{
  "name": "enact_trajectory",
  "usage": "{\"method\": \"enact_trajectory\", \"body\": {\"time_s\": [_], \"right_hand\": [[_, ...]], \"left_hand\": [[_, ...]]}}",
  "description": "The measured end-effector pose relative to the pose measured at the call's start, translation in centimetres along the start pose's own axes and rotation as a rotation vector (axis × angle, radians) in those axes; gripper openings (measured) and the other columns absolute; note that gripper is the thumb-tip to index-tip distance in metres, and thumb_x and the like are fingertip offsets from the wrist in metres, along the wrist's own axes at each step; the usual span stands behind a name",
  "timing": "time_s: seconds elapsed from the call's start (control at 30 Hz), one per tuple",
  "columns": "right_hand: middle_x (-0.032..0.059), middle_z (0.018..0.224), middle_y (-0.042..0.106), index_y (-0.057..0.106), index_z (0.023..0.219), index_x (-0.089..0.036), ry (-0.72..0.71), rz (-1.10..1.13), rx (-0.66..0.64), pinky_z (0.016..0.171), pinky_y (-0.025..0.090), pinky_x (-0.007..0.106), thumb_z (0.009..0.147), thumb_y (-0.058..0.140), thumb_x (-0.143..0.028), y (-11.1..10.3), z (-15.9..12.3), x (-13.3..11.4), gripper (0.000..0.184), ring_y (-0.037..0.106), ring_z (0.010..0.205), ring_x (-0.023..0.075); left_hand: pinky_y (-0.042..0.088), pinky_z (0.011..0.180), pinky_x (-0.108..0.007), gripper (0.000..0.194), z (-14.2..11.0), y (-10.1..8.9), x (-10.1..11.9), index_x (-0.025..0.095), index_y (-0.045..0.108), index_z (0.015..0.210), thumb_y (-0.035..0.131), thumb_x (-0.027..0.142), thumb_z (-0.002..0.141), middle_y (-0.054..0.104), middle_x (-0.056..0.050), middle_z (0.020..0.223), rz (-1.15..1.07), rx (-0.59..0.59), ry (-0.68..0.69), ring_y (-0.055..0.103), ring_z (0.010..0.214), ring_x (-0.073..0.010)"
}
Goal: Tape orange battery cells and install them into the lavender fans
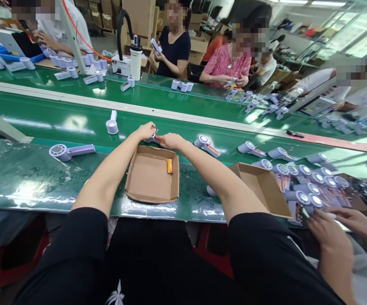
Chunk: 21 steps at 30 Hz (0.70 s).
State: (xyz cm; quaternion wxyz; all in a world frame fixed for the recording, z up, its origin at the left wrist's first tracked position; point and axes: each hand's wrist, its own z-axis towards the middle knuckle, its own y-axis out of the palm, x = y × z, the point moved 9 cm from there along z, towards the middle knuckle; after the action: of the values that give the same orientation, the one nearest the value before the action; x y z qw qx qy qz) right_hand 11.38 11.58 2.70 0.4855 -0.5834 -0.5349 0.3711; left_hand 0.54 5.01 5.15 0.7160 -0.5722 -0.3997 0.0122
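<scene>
Both arms reach over a shallow cardboard box [151, 197] to a pale lavender handheld fan [151, 138], mostly hidden by the fingers, at the near edge of the green belt. My left hand [145, 130] is closed on the round head side. From the right, my right hand [170, 140] closes on the handle, where a bit of orange shows. One orange battery [170, 166] stands against the right side in the box. To the left, another fan [61, 152] lies on the bench; a further fan [112, 123] is on the belt.
Fans with orange batteries in their handles, such as this fan [207, 145], lie to the right. A second cardboard box [262, 188] sits by several crowded fans. A co-worker's hands [329, 231] work at far right. People sit across the green belt [170, 123].
</scene>
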Motion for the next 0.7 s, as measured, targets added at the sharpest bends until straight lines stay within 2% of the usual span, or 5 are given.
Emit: {"method": "enact_trajectory", "body": {"time_s": [0.1, 0.2, 0.4, 0.57, 0.7], "right_hand": [[0.0133, 0.149, 0.078, 0.058, 0.168, -0.036, -0.032, 0.005, 0.029, 0.1, 0.056, 0.037, 0.113, 0.053, -0.039, 0.3, -0.2, 0.8, 0.055, 0.077, 0.127, 0.0322], [0.0121, 0.155, 0.075, 0.055, 0.171, -0.031, -0.017, 0.053, 0.073, 0.105, 0.054, 0.035, 0.113, 0.056, -0.038, 0.5, -0.8, 1.8, 0.058, 0.075, 0.131, 0.0302], [0.012, 0.151, 0.076, 0.077, 0.145, -0.02, -0.233, 0.208, 0.213, 0.113, 0.05, 0.039, 0.108, 0.062, -0.032, -2.3, -5.2, -0.2, 0.043, 0.069, 0.135, 0.0301], [0.0088, 0.123, 0.084, 0.089, 0.11, -0.028, -0.426, -0.012, -0.181, 0.102, 0.047, 0.044, 0.087, 0.076, -0.018, 1.8, -8.7, -4.9, 0.028, 0.064, 0.124, 0.033], [0.0114, 0.124, 0.081, 0.088, 0.095, -0.027, -0.336, -0.067, -0.223, 0.107, 0.039, 0.055, 0.084, 0.076, -0.023, 3.6, -8.0, -6.2, 0.017, 0.056, 0.128, 0.0387]], "left_hand": [[0.045, 0.124, -0.039, 0.038, -6.9, -2.5, -0.1, 0.017, 0.068, 0.138, 0.052, 0.03, 0.106, 0.074, -0.015, 0.148, -0.004, 0.141, 0.032, 0.065, 0.137, -0.0269], [0.05, 0.122, -0.045, 0.035, -17.3, -4.4, -0.6, 0.023, 0.074, 0.128, 0.051, 0.04, 0.107, 0.079, -0.01, 0.136, -0.02, 0.261, 0.201, 0.069, 0.131, -0.0284], [0.06, 0.11, -0.049, 0.031, -34.8, -6.3, -8.9, 0.031, 0.082, 0.118, 0.057, 0.047, 0.107, 0.085, -0.007, 0.121, 0.153, 0.308, 0.214, 0.073, 0.119, -0.0324], [0.057, 0.114, -0.059, 0.045, -39.3, -4.9, -14.0, 0.035, 0.078, 0.14, 0.058, 0.05, 0.103, 0.078, -0.009, 0.147, 0.327, 0.212, 0.217, 0.066, 0.133, -0.0412], [0.057, 0.11, -0.058, 0.043, -38.2, -4.5, -14.3, 0.033, 0.079, 0.136, 0.05, 0.042, 0.106, 0.079, -0.013, 0.14, 0.351, 0.217, 0.136, 0.068, 0.124, -0.0394]]}}
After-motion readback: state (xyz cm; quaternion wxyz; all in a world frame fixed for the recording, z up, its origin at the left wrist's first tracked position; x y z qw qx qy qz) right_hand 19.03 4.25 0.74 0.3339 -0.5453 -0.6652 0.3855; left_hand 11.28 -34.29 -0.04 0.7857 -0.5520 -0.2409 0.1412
